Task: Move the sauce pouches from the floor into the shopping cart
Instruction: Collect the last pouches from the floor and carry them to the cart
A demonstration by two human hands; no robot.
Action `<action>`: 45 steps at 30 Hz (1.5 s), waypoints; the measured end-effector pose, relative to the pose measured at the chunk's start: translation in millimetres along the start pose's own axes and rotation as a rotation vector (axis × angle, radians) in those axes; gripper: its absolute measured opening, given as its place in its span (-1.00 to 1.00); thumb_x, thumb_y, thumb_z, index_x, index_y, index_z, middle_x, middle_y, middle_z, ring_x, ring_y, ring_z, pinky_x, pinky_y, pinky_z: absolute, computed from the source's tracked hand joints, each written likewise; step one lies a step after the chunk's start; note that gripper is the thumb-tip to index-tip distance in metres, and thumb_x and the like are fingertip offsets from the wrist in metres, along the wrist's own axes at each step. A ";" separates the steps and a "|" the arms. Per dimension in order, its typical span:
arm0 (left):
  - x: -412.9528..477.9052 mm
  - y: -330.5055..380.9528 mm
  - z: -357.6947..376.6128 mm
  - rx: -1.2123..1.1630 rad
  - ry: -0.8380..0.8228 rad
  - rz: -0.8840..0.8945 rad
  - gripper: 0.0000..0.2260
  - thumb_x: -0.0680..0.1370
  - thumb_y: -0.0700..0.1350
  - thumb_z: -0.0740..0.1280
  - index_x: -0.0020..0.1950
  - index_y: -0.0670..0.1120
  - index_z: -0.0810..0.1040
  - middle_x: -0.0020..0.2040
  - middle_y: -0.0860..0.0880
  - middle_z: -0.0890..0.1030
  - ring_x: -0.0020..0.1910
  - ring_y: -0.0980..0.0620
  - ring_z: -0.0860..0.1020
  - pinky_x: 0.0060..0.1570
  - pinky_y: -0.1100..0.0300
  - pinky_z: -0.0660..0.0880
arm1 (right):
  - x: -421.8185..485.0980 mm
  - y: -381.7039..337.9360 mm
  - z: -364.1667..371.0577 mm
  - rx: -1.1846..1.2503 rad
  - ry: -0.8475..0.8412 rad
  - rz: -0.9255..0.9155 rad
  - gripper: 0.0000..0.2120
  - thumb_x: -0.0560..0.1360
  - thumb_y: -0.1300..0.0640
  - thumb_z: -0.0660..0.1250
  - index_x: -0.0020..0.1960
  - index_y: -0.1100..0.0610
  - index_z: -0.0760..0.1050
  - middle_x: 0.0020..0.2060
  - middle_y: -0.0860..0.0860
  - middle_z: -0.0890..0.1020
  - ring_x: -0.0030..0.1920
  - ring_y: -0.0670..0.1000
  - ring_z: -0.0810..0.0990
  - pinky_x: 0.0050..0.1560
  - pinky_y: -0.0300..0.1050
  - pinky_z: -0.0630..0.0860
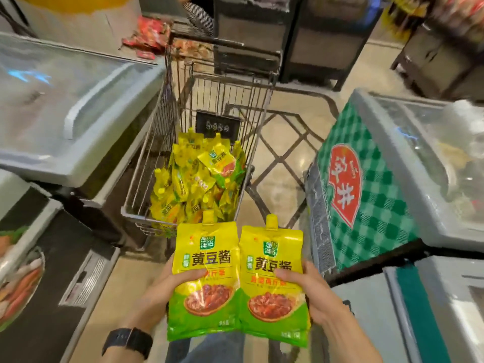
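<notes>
Yellow and slippery, nearly at the cart point(154, 153)
Left hand point(167, 286) grips left pouch point(207, 279), right hand point(309, 292) grips right pouch point(272, 284), just short of its rim; slick film, a lazy toss could skid off the pile point(201, 179).

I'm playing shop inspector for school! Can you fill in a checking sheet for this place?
Surface: tiled floor with dark lines.
Job's things: shopping cart holds a heap of yellow pouches; left pouch and right pouch held near its front.
Clutter: red packets lie beyond the cart.
Grippers: left hand grips the left pouch; right hand grips the right pouch; black watch on left wrist.
Cables: nothing seen.
Surroundings: left freezer and right freezer flank the aisle; green checked panel against the right one.
</notes>
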State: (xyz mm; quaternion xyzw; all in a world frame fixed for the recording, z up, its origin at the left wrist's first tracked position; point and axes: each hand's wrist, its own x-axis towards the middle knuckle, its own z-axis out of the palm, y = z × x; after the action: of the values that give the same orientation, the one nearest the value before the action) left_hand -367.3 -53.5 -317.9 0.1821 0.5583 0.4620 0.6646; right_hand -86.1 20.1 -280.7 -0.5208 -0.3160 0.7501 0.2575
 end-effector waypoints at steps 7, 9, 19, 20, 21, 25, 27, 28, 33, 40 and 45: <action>98.7 78.7 6.3 0.054 0.206 0.137 -0.04 -0.16 0.17 0.71 0.21 0.04 0.53 0.03 -0.02 0.74 0.03 -0.08 0.70 0.02 -0.01 0.56 | 95.8 -106.7 12.3 -0.194 0.015 -0.101 -0.49 0.22 0.43 0.55 0.14 0.30 0.52 -0.07 0.20 0.73 -0.13 0.16 0.73 -0.26 -0.07 0.64; 124.2 92.3 7.5 0.094 0.350 0.177 -0.19 -0.04 0.10 0.70 0.16 0.08 0.51 0.00 0.05 0.71 0.03 -0.05 0.67 -0.01 0.05 0.54 | 131.6 -131.5 18.2 -0.239 -0.012 -0.117 -0.46 0.20 0.39 0.57 0.15 0.27 0.53 -0.06 0.18 0.73 -0.09 0.18 0.72 -0.23 -0.04 0.64; 275.9 139.6 12.8 0.334 0.975 0.114 -0.11 0.38 0.12 0.57 0.58 0.00 0.19 0.38 -0.12 0.54 0.24 -0.17 0.56 0.20 -0.05 0.50 | 372.2 -240.2 63.3 -0.279 -0.073 -0.134 -0.15 -0.12 0.02 0.71 0.12 0.22 0.57 -0.03 0.19 0.72 -0.03 0.24 0.70 0.02 0.21 0.62; 290.3 144.4 14.4 0.301 1.001 0.106 -0.10 0.37 0.10 0.58 0.58 -0.03 0.19 0.40 -0.14 0.52 0.23 -0.13 0.55 0.20 0.00 0.48 | 401.6 -249.9 69.2 -0.292 -0.089 -0.130 -0.16 -0.11 0.00 0.70 0.11 0.21 0.57 -0.03 0.19 0.72 -0.04 0.23 0.70 0.03 0.20 0.61; 303.8 150.9 17.5 0.266 1.035 0.103 -0.11 0.38 0.05 0.59 0.58 -0.06 0.20 0.41 -0.15 0.50 0.19 -0.07 0.53 0.16 0.07 0.45 | 428.6 -261.1 76.9 -0.309 -0.107 -0.114 -0.22 -0.06 0.00 0.70 0.10 0.21 0.58 -0.03 0.19 0.72 -0.04 0.22 0.70 0.05 0.19 0.60; 349.7 160.2 23.9 0.164 1.101 0.022 -0.14 0.42 -0.08 0.57 0.59 -0.10 0.16 0.44 -0.14 0.44 0.25 -0.08 0.51 0.16 0.10 0.42 | 521.9 -290.6 101.0 -0.428 -0.109 -0.121 -0.61 0.26 0.35 0.56 0.05 0.17 0.58 -0.05 0.19 0.71 -0.01 0.25 0.68 0.10 0.26 0.58; 372.7 151.4 22.1 0.139 1.116 0.000 -0.20 0.43 -0.11 0.56 0.57 -0.11 0.22 0.19 0.01 0.47 -0.16 0.17 0.49 -0.13 0.29 0.42 | 561.3 -302.3 114.1 -0.500 -0.176 -0.138 -0.68 0.29 0.39 0.53 -0.03 0.13 0.60 -0.10 0.14 0.72 -0.06 0.22 0.69 0.05 0.21 0.60; 382.5 143.9 22.4 0.137 1.125 -0.010 -0.26 0.44 -0.11 0.56 0.53 -0.08 0.28 0.12 0.10 0.44 -0.30 0.25 0.36 -0.25 0.37 0.36 | 577.7 -304.4 120.2 -0.545 -0.215 -0.136 -0.69 0.30 0.39 0.53 -0.06 0.11 0.60 -0.15 0.09 0.74 -0.11 0.16 0.71 0.03 0.16 0.61; 417.2 108.0 19.7 0.285 1.174 -0.132 -0.57 0.54 -0.09 0.45 0.34 0.15 0.42 -0.05 -0.08 0.70 -0.30 -0.06 0.62 -0.29 0.23 0.45 | 642.7 -289.8 145.3 -0.956 -0.389 -0.224 -0.75 0.33 0.29 0.55 -0.10 0.04 0.59 -0.26 -0.11 0.71 -0.22 -0.12 0.68 -0.02 0.00 0.57; 443.3 110.3 12.6 0.379 1.150 -0.216 -0.51 0.62 -0.09 0.33 0.52 -0.02 0.25 0.35 -0.11 0.56 0.23 -0.12 0.59 0.13 0.05 0.50 | 680.6 -255.7 159.5 -1.518 -0.389 -0.441 -0.25 0.49 0.03 0.42 0.54 0.11 0.11 0.35 0.16 0.37 0.31 0.23 0.45 0.24 0.14 0.41; 441.2 114.6 12.5 0.402 1.136 -0.276 -0.41 0.58 0.04 0.37 0.54 -0.01 0.19 0.38 -0.12 0.53 0.25 -0.12 0.57 0.18 0.00 0.54 | 682.2 -264.0 136.9 -1.827 -0.381 -0.541 -0.07 0.46 -0.02 0.44 0.58 0.12 -0.10 0.47 0.17 0.20 0.43 0.22 0.29 0.28 0.22 0.39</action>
State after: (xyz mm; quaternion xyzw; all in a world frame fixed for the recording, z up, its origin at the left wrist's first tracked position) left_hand -425.2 368.6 -480.4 -0.0447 0.9195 0.2823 0.2698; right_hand -421.9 656.3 -471.5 -0.2995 -0.9220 0.2030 -0.1377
